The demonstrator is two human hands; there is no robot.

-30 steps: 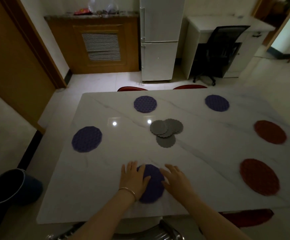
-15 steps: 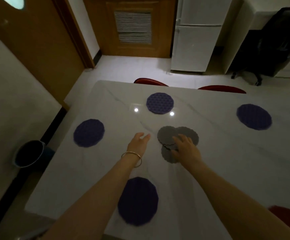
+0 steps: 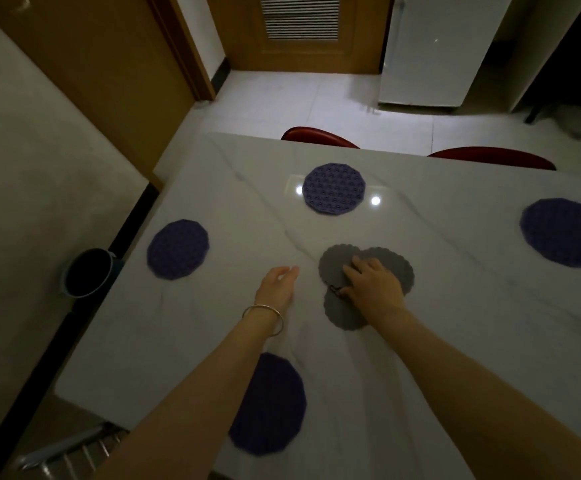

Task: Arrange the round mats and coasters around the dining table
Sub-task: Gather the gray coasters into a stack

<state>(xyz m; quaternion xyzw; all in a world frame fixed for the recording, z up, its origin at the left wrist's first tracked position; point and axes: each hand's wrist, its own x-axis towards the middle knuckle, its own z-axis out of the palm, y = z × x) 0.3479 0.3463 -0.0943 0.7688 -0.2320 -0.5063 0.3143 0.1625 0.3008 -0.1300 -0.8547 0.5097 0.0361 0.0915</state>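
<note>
The grey coasters [image 3: 337,265] lie flat and overlapping at frame centre on the table [image 3: 455,323]. My right hand [image 3: 373,287] presses palm-down on them, fingers spread; my left hand [image 3: 277,289] hovers open beside.

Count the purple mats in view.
4: one far-centre, one at the left edge, one cut off at the right, one near, partly under the left arm. More may lie out of frame.
</note>
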